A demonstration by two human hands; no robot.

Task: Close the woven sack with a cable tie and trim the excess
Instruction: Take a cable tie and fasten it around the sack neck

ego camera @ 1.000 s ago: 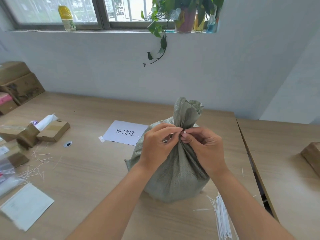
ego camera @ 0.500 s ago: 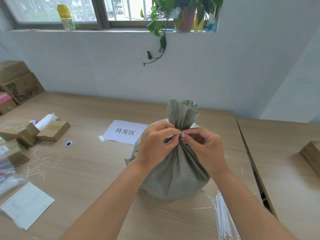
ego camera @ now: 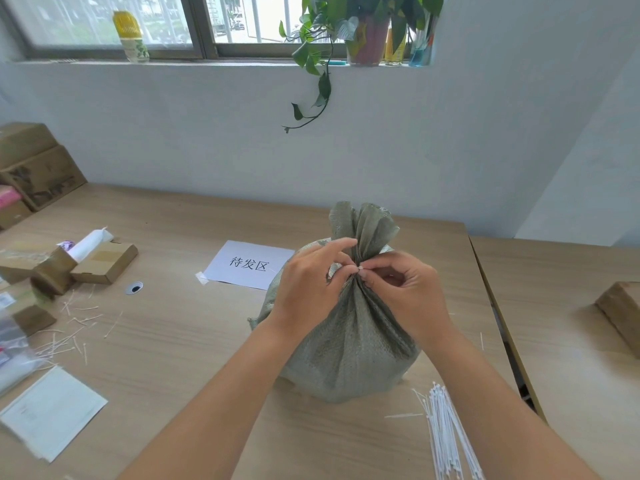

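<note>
A grey-green woven sack (ego camera: 349,344) stands upright on the wooden table (ego camera: 180,337), its neck gathered into a bunch with the mouth flaring above. A white cable tie (ego camera: 361,270) circles the neck; only its small head shows between my fingertips. My left hand (ego camera: 308,289) pinches the tie from the left of the neck. My right hand (ego camera: 405,292) pinches it from the right. Fingertips of both hands meet at the tie's head. The rest of the tie is hidden by my fingers.
A bundle of white cable ties (ego camera: 446,434) lies at the front right. Cut tie ends (ego camera: 65,334) litter the left side near small cardboard boxes (ego camera: 104,261). A paper label (ego camera: 247,265) lies behind the sack. A second table (ego camera: 561,358) adjoins on the right.
The sack's flared mouth has shifted a little to the left and upright. Both hands stay pinched at the neck, fingertips working on the tie's head.
</note>
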